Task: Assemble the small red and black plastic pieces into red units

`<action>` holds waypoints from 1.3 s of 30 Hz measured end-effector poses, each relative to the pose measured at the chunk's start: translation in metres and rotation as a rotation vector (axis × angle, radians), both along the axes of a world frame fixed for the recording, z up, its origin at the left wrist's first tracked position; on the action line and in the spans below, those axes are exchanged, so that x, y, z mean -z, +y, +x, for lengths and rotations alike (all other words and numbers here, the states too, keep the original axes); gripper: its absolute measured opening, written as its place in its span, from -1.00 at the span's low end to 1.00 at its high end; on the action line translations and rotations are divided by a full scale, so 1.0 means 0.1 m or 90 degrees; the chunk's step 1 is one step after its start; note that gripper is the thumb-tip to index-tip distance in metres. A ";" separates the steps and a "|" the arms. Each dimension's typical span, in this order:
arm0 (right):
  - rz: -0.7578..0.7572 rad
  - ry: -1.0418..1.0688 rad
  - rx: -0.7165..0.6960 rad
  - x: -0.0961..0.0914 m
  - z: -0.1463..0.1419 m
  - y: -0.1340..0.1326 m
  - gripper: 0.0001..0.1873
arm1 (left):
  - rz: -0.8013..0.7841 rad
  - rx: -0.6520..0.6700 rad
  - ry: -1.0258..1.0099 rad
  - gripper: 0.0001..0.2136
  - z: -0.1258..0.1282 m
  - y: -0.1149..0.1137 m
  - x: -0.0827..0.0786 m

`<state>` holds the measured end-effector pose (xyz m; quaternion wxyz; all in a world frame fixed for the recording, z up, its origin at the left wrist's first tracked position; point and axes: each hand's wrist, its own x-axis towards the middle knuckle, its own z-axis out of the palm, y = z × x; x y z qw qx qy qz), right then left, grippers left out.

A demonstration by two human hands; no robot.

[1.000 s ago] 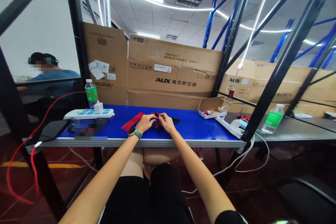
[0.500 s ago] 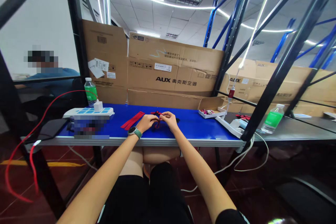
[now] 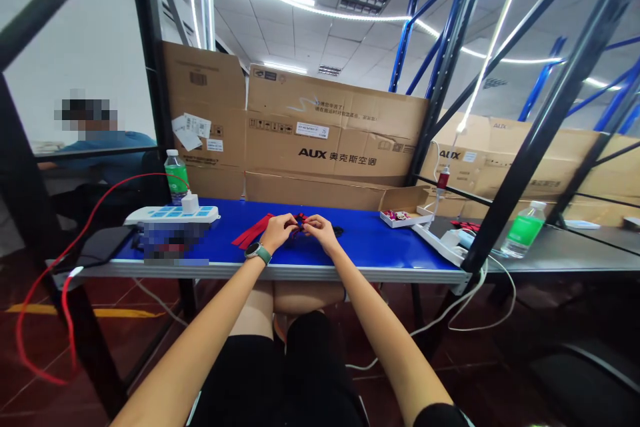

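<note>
Over the blue tabletop (image 3: 380, 240), my left hand (image 3: 278, 232) and my right hand (image 3: 322, 233) meet fingertip to fingertip. Both are closed in a pinch on a small red ribbon piece (image 3: 301, 219) with dark parts. Its exact shape is mostly hidden by the fingers. Flat red ribbon strips (image 3: 249, 233) lie just left of my left hand, partly behind it. A small black looped item (image 3: 339, 231), too small to make out, rests beside my right hand.
At left are a white power strip (image 3: 205, 215) with a charger and red cable, and a green-labelled bottle (image 3: 176, 179). An open white box (image 3: 406, 216) of small red items stands at right. Cardboard (image 3: 330, 133) walls the back. A person (image 3: 107, 153) sits far left.
My fingertips have shifted slightly around the ribbon piece, and my left hand now covers more of the red strips. The view has moved a little.
</note>
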<state>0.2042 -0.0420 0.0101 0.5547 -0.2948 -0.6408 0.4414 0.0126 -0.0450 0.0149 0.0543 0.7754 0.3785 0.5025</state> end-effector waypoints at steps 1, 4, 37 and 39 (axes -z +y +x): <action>-0.015 -0.002 -0.012 0.00 0.00 -0.01 -0.56 | 0.002 -0.017 -0.008 -0.96 -0.01 0.00 0.00; -0.054 0.002 -0.041 -0.01 0.01 -0.04 -0.54 | 0.013 -0.036 -0.020 -0.95 -0.02 0.01 0.00; 0.131 -0.202 0.154 0.11 0.10 0.14 -0.71 | -0.001 0.105 0.025 -0.89 0.00 0.00 0.02; 0.141 -0.228 0.171 0.11 0.09 0.12 -0.76 | 0.001 0.105 0.044 -0.90 0.00 0.01 0.04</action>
